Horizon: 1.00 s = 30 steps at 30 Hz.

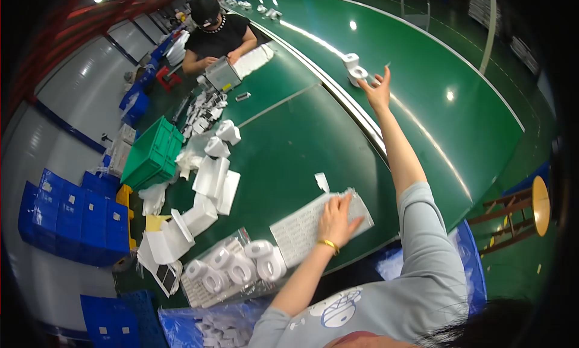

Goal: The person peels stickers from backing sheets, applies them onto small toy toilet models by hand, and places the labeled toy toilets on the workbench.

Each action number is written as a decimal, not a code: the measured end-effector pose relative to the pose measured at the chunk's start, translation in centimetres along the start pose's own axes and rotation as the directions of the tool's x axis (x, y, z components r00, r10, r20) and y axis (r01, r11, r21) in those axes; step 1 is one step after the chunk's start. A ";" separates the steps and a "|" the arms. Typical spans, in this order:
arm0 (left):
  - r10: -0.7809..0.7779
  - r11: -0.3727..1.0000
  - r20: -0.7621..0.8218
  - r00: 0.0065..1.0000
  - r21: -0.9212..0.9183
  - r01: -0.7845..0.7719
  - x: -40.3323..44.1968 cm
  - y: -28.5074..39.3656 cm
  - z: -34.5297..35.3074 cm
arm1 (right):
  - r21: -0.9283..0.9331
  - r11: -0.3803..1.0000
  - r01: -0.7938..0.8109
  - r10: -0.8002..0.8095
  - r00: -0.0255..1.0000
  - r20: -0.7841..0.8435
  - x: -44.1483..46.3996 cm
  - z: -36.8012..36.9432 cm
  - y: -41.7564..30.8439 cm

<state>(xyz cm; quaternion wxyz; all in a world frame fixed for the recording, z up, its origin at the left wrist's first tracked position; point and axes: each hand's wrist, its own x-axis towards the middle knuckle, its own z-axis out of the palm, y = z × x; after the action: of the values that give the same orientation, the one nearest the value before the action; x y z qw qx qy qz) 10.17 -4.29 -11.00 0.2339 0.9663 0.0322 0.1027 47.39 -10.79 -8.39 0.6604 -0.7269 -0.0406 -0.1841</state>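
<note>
My left hand (339, 220) lies with spread fingers on a sheet of printed labels (298, 230) on the green table. My right hand (378, 91) reaches over the green conveyor belt, fingers apart, beside a white plastic part with a round hole (357, 73). A second white part (350, 60) stands just behind that one. Whether the fingertips touch the nearer part is unclear. Left of the label sheet, several white ring-shaped parts (241, 269) rest on clear plastic bags. A small white paper scrap (322, 182) lies above the sheet.
White boxes (211, 178), a green crate (155, 152) and a pile of small parts (204, 111) line the table's left side. A co-worker (218, 37) sits at the far end by a grey box (222, 75). A wooden stool (540, 206) stands right.
</note>
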 end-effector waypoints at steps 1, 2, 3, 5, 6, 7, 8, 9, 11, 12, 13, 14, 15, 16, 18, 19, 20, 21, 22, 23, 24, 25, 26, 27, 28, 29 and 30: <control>-0.001 1.000 -0.002 1.000 -0.007 0.001 0.0 -0.1 0.0 | -0.087 0.996 0.031 -0.034 0.999 -0.039 1.3 1.1 1.0; -0.016 1.000 0.015 1.000 -0.013 0.016 0.1 0.0 -0.1 | -0.173 0.983 0.059 -0.072 0.995 -0.074 2.4 2.3 2.1; -0.017 1.000 -0.007 1.000 -0.018 0.017 0.0 0.1 -0.1 | -0.260 0.962 0.082 -0.112 0.988 -0.104 3.4 3.3 2.9; -0.033 0.999 0.011 0.999 -0.033 0.034 0.2 0.3 -0.4 | -0.338 0.935 0.105 -0.153 0.981 -0.116 4.6 4.6 3.4; -0.039 0.999 0.013 0.999 -0.018 0.040 0.3 0.4 -0.6 | -0.378 0.919 0.113 -0.171 0.978 -0.121 5.0 5.1 3.6; -0.050 0.999 0.021 0.999 -0.006 0.050 0.2 0.6 -0.6 | -0.423 0.899 0.114 -0.186 0.974 -0.132 5.4 5.7 3.9; -0.022 1.000 -0.014 1.000 -0.008 0.022 0.1 0.5 -0.5 | -0.475 0.875 0.099 -0.168 0.980 -0.105 5.7 6.0 4.3; -0.029 1.000 -0.004 1.000 -0.009 0.029 0.2 0.4 -0.6 | -0.526 0.846 0.085 -0.150 0.985 -0.081 6.0 6.4 4.7; -0.041 0.999 0.022 0.999 -0.015 0.041 0.2 0.6 -0.8 | -0.563 0.819 0.113 -0.155 0.987 -0.028 6.5 6.7 6.1; -0.040 0.999 0.016 0.999 -0.033 0.040 0.2 0.5 -0.6 | -0.587 0.798 0.138 -0.206 0.977 -0.050 6.4 6.8 6.2; -0.040 0.998 0.004 0.999 -0.038 0.040 0.3 0.4 -0.5 | -0.570 0.810 0.138 -0.201 0.978 -0.049 6.1 6.9 6.2; -0.036 0.998 -0.005 0.999 -0.045 0.036 0.2 0.3 -0.5 | -0.556 0.820 0.136 -0.196 0.979 -0.050 5.9 6.6 6.2; -0.032 0.998 -0.014 0.999 -0.056 0.031 0.1 0.4 -0.4 | -0.545 0.828 0.134 -0.193 0.980 -0.051 5.3 6.0 5.5; -0.025 0.998 -0.021 0.999 -0.059 0.024 0.1 0.5 -0.4 | -0.487 0.862 0.139 -0.203 0.976 -0.081 4.5 5.6 4.8; -0.009 0.998 -0.039 0.999 -0.067 0.006 0.1 0.4 -0.5 | -0.356 0.922 0.152 -0.173 0.985 -0.027 2.5 4.0 2.8; -0.013 0.997 -0.038 0.999 -0.080 0.010 0.2 0.4 -0.5 | -0.286 0.945 0.157 -0.164 0.987 0.001 1.1 3.0 1.1; -0.018 0.996 -0.035 0.999 -0.093 0.014 0.2 0.3 -0.5 | -0.197 0.965 0.173 -0.167 0.985 0.046 -0.8 1.9 -0.5; -0.022 0.994 -0.029 0.999 -0.105 0.019 0.1 0.2 -0.5 | -0.074 0.976 0.204 -0.194 0.973 0.121 -2.9 0.7 -2.0; -0.010 0.990 -0.043 0.999 -0.144 0.004 0.0 0.1 -0.4 | -0.008 0.977 0.213 -0.208 0.961 0.182 -5.7 -0.9 -4.5; -0.026 0.986 0.001 1.000 -0.165 0.026 0.0 0.0 -0.6 | 0.056 0.975 0.216 -0.223 0.944 0.244 -8.6 -2.7 -7.3; -0.009 0.966 -0.072 0.997 -0.258 -0.010 -0.1 -0.2 -0.7 | 0.108 0.973 0.205 -0.228 0.929 0.292 -11.5 -4.5 -9.1; -0.001 0.937 -0.146 0.989 -0.345 -0.050 -0.3 -0.2 -1.1 | 0.159 0.969 0.189 -0.233 0.912 0.338 -14.3 -6.3 -10.5; -0.060 0.893 -0.164 0.985 -0.450 -0.021 -0.5 0.4 -2.7 | 0.144 0.954 0.264 -0.299 0.886 0.354 -17.1 -8.2 -11.5; -0.119 0.837 -0.176 0.977 -0.548 0.003 -0.9 1.3 -4.6 | 0.133 0.931 0.339 -0.364 0.855 0.369 -19.9 -10.0 -12.3; -0.189 0.768 -0.334 0.923 -0.636 -0.072 -1.4 2.0 -5.4 | 0.105 0.917 0.384 -0.394 0.839 0.374 -22.7 -11.5 -12.9; -0.171 0.785 -0.489 0.855 -0.592 -0.182 -2.0 2.2 -6.2 | 0.078 0.900 0.428 -0.424 0.823 0.378 -25.4 -13.0 -13.4; -0.168 0.785 -0.539 0.825 -0.580 -0.220 -2.8 2.8 -7.3 | 0.101 0.883 0.459 -0.459 0.797 0.393 -28.0 -14.3 -14.0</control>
<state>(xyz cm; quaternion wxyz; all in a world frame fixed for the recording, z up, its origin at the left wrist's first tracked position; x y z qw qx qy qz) 5.90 -3.82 -3.85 0.5157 0.7605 0.0503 0.3914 14.12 -17.79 -3.26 0.5731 -0.7173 -0.3513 -0.1835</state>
